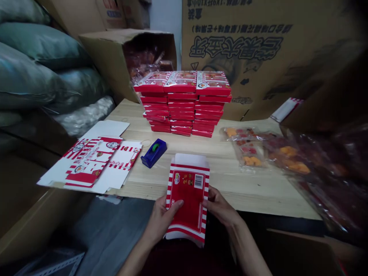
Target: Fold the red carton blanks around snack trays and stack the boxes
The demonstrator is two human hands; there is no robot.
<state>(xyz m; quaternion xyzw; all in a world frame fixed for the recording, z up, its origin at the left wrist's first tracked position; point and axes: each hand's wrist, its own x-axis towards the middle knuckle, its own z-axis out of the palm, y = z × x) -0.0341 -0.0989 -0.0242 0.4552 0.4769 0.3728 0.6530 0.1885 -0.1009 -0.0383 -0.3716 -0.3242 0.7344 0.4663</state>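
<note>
A red and white striped carton [188,195] is held upright over the near edge of the wooden table [230,180], its open white flap pointing away from me. My left hand [163,220] grips its left side, thumb across the red face. My right hand [220,207] grips its right edge, fingers curled behind. A blue tape dispenser [153,152] lies just beyond the carton to the left. Flat unfolded cartons [92,163] lie in a pile at the table's left end.
Three stacks of filled red boxes [182,103] stand at the back of the table. Clear packets of orange and red sweets [258,147] spread across the right side. Large cardboard boxes [258,50] and grey sacks [37,65] surround the table.
</note>
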